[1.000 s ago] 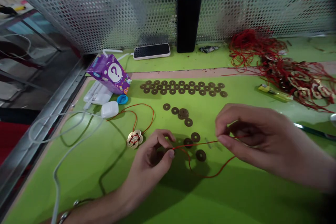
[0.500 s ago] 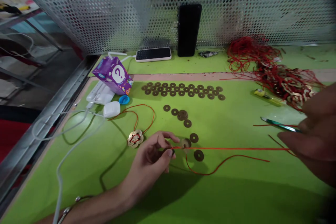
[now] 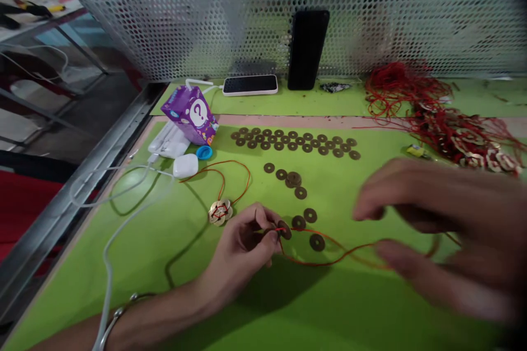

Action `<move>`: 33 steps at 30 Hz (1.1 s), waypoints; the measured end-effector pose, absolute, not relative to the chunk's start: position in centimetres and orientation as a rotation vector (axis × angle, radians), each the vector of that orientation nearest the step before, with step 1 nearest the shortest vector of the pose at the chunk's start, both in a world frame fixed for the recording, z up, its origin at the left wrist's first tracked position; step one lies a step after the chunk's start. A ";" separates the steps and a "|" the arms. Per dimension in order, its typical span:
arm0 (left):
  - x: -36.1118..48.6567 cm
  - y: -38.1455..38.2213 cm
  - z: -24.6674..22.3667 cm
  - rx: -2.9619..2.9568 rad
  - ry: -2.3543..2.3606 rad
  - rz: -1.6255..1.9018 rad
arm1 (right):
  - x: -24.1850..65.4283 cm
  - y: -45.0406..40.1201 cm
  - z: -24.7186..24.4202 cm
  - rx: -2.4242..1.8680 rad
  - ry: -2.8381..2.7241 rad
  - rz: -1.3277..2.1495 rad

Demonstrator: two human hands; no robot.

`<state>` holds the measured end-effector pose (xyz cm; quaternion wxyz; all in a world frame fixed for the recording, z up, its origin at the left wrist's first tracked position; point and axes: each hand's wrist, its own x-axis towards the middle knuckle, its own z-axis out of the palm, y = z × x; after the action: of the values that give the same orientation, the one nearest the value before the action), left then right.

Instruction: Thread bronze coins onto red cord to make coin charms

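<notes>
My left hand point(image 3: 251, 238) pinches a dark round coin low over the green mat, with a red cord running through it. Against its fingertips is a second coin point(image 3: 284, 230) on the same cord. The red cord point(image 3: 321, 264) trails rightward in two strands. My right hand point(image 3: 436, 236), blurred, has thumb and fingers spread apart near the strands, nothing visibly gripped. Loose coins lie just beyond my left hand, one point(image 3: 317, 242) to its right. A flower-shaped knot of coins point(image 3: 220, 212) with red cord rests left of my left hand.
Rows of coins point(image 3: 292, 140) lie farther back. A purple box point(image 3: 191, 115), white case point(image 3: 185, 165) and blue cap point(image 3: 204, 152) stand at left. Behind are a flat phone point(image 3: 250, 85) and an upright black phone point(image 3: 308, 49). Tangled red cord with coins point(image 3: 457, 126) lies right.
My right hand has come left and opened, and the taut cord has gone slack. A coin has moved along the cord to my left fingertips. The view has shifted slightly.
</notes>
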<state>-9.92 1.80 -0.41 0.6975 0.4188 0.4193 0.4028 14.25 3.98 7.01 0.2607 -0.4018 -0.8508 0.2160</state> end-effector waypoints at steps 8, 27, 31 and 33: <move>-9.8 1.7 0.1 1.123 1.004 0.864 | 9.1 5.3 3.2 -1.130 -2.418 1.129; -9.7 2.0 0.4 1.141 1.045 0.790 | 9.6 5.2 2.5 -1.095 -2.367 1.133; -9.8 2.1 0.6 1.081 1.081 0.642 | 9.7 5.4 2.6 -1.101 -2.418 1.086; -9.8 2.2 0.7 1.077 1.093 0.593 | 9.8 5.6 2.5 -1.096 -2.421 1.091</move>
<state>-9.78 2.24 0.72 0.6803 0.4799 0.4870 0.2641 9.79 5.59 2.48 0.1339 -0.3779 -0.8352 0.3765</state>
